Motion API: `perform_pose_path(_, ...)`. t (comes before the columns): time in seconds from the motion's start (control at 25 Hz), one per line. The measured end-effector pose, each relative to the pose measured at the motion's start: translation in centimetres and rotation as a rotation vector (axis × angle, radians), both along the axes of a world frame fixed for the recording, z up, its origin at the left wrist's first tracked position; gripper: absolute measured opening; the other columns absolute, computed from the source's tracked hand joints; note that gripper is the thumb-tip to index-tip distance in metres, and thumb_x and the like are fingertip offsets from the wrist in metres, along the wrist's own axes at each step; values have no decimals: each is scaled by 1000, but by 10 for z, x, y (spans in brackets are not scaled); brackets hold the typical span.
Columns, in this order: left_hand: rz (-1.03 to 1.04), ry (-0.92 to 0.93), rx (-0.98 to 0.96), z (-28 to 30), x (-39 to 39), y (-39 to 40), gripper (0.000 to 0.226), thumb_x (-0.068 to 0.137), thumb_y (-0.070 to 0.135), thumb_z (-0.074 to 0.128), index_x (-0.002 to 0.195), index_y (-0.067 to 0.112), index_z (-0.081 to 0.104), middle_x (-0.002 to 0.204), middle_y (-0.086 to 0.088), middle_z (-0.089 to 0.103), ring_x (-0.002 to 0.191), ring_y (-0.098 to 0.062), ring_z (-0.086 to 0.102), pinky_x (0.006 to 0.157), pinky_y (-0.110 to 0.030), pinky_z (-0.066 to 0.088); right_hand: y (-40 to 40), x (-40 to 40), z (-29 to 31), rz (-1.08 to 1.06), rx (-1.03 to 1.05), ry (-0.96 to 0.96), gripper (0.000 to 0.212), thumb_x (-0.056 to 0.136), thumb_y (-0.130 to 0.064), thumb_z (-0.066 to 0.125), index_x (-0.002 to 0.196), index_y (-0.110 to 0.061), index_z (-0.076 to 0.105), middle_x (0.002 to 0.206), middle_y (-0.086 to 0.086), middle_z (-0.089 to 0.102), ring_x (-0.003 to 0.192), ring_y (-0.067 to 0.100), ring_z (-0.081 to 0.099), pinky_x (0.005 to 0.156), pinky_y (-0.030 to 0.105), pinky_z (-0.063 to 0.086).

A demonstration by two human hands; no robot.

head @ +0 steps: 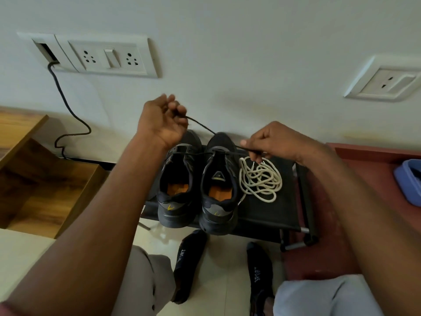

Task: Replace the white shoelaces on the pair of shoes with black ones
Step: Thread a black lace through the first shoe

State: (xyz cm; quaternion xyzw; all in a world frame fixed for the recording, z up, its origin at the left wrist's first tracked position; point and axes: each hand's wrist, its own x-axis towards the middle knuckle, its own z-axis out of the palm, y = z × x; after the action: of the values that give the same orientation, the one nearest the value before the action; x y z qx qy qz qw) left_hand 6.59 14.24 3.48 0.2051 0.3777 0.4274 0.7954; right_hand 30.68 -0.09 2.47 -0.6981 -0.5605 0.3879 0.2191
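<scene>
Two dark shoes with orange insoles stand side by side on a low black stool (273, 215), the left shoe (176, 190) and the right shoe (218, 190). A black lace (202, 127) runs through the front eyelets of the right shoe. My left hand (164, 120) is raised above the toes and grips one end of that lace. My right hand (271, 142) pinches the other end just right of the shoe. A loose pile of white laces (259, 179) lies on the stool beside the right shoe.
The wall with two socket plates (107, 57) (385, 82) rises behind the stool, and a black cable (68, 110) hangs from the left one. A wooden shelf unit (34, 179) stands left; a blue container (407, 179) sits on a red surface right. My socked feet (259, 274) rest below.
</scene>
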Motion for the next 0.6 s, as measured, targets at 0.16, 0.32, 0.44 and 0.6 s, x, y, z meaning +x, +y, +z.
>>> perform_pose_path(0.16,183,354,230,-4,-19,2,29,110,18,36,97,16,62,53,8,39,46,-10,37,49,-24,29,4,-6,-7,-1,-7,-83,22,98,-40,71,93,-22,82,89,-5,79,80,0,70,85,31,53)
perform_pose_path(0.32,-279,1023,984,5,-2,-22,26,102,14,52,88,14,73,52,11,51,45,-2,43,52,-24,35,35,-46,-3,-243,96,416,42,106,-51,52,114,-19,78,110,-3,79,108,22,74,83,34,51)
perform_pose_path(0.44,-710,1240,1238,-3,5,-36,24,104,25,57,90,16,75,59,7,55,52,1,49,59,-27,38,47,-56,-5,-313,63,713,40,101,-46,64,118,-11,77,105,1,78,93,20,73,72,29,47)
perform_pose_path(0.6,-949,1402,1070,0,-10,-27,26,105,32,58,88,22,75,54,3,60,46,-6,55,62,-28,47,46,-45,-18,-450,116,729,25,101,-37,66,106,-17,82,97,-2,74,85,13,64,67,26,45)
